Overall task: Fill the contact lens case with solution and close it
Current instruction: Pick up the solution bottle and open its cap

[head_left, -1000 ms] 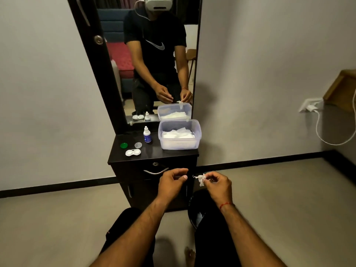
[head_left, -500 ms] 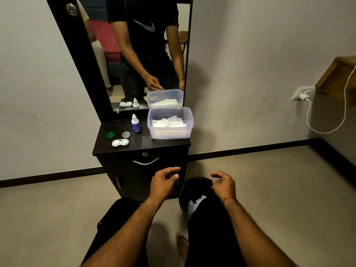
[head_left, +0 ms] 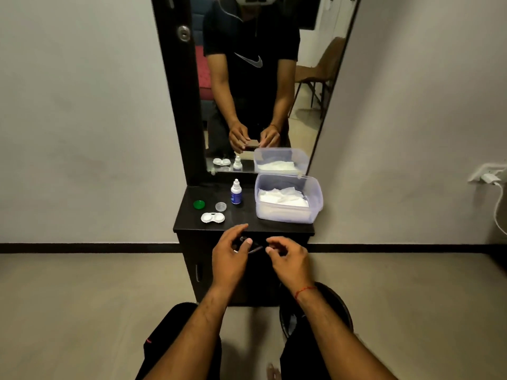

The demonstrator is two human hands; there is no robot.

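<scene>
Dim, even indoor light, soft shadows, slight blur, and wide-angle bending at the edges.

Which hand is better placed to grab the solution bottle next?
Probably left: the left hand lies nearly in line with the solution bottle, while the right hand sits off toward the tissue container.

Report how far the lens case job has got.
Done: both caps are off, the green cap and clear cap lying behind the open lens case. In hand: nothing of the task; the left hand and right hand are low by the drawer handle. Left: pick up the solution bottle, fill both wells, screw the caps on. Whether the wells hold liquid cannot be seen.
</scene>
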